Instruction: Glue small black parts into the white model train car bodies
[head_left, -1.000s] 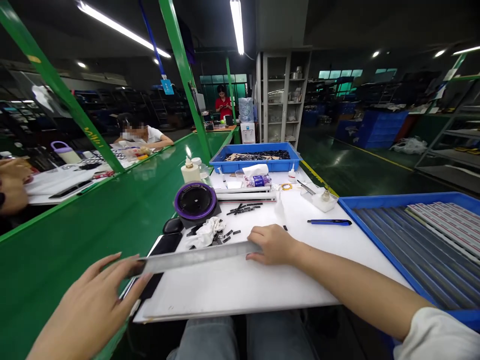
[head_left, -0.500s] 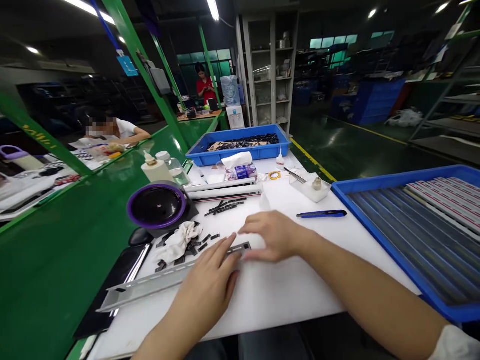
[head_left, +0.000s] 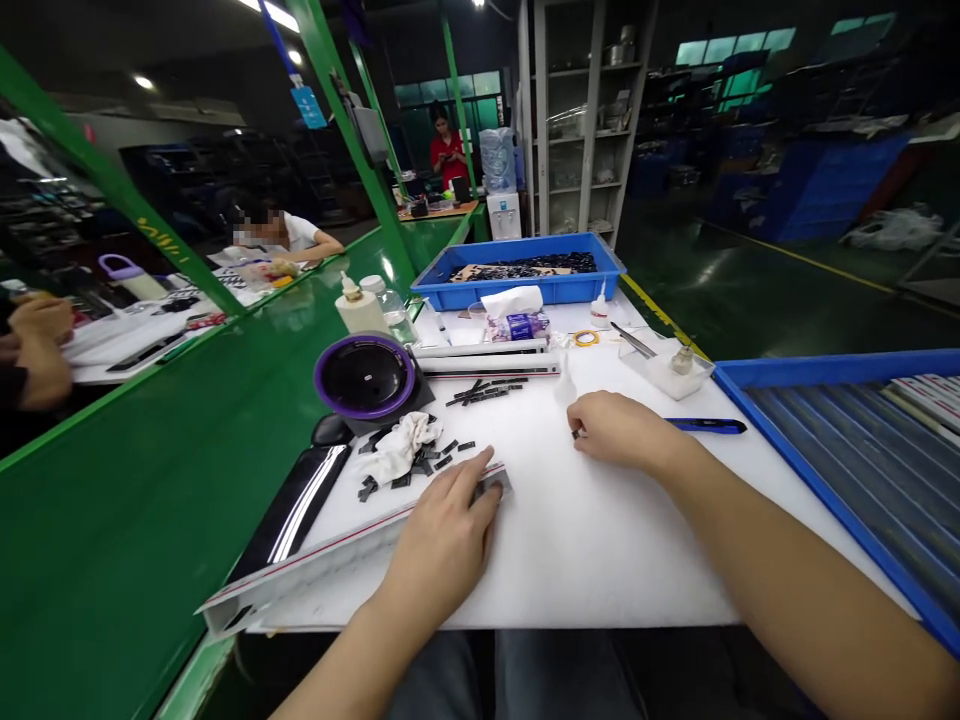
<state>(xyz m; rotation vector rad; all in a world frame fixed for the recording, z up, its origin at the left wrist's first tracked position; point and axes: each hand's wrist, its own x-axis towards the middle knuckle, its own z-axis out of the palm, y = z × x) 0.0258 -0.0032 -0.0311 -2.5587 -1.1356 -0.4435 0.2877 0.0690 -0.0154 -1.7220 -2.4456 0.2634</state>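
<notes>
My left hand (head_left: pixel 444 535) lies flat on the right end of a long grey metal strip (head_left: pixel 330 560), fingers stretched out, pressing it on the white table top (head_left: pixel 585 540). The strip runs down to the left and hangs past the table's front left corner. My right hand (head_left: pixel 619 430) rests further right on the table, fingers curled at a small dark piece near its fingertips; whether it grips it I cannot make out. Several small black pieces (head_left: pixel 420 462) and a crumpled white cloth (head_left: pixel 397 447) lie just beyond my left hand.
A purple-rimmed black dish (head_left: pixel 365 375), glue bottles (head_left: pixel 360 308), white strips (head_left: pixel 487 357), a blue knife (head_left: pixel 705 425) and a clear tray (head_left: pixel 664 372) stand further back. Blue bins sit at the back (head_left: pixel 525 275) and right (head_left: pixel 847 440). Green conveyor (head_left: pixel 150 470) left; other people beyond.
My right hand has left the strip's end and moved right and away to a small piece. My left hand slid to the strip's right end. The view shifted right.
</notes>
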